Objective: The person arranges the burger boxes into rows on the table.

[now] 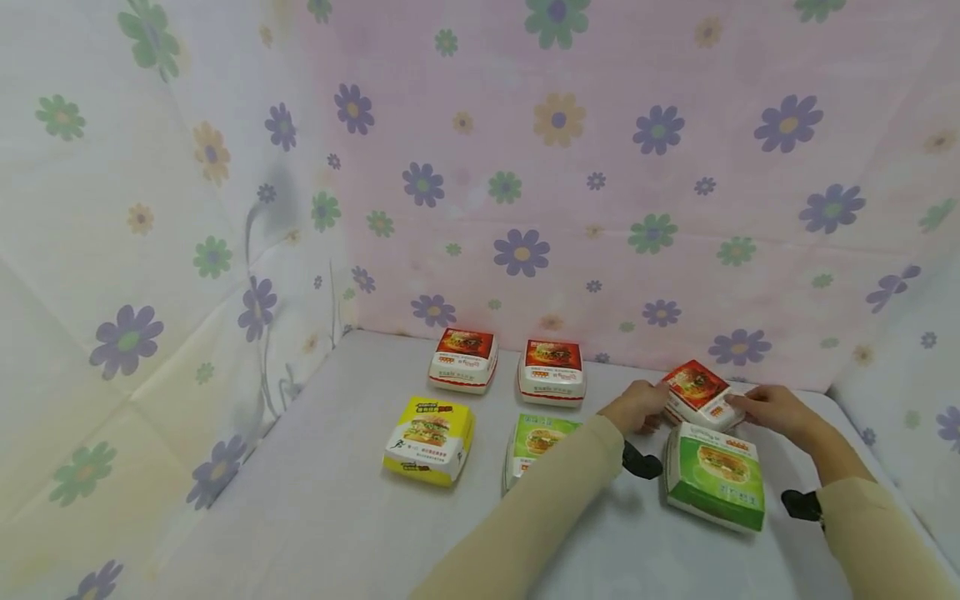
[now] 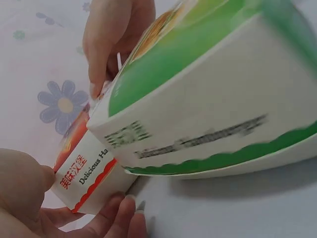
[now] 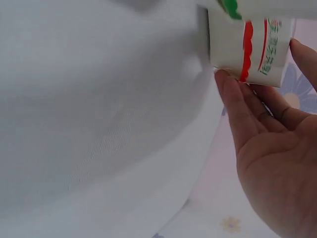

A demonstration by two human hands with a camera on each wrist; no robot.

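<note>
At the back right, a red-topped burger box sits tilted between my two hands. My left hand grips its left side; in the left wrist view the thumb presses near the top edge and the fingers curl under the white wall. The right hand holds the opposite side, thumb high and fingers along the lower edge in the right wrist view, beside the red-striped side of the burger box. Just in front stands a green burger box, overlapping the red one in the left wrist view.
Two more red-topped boxes stand near the back edge, one left and one in the middle. A yellow box is in front of them. My left sleeve partly covers another green box. Flowered cloth hangs behind the white table.
</note>
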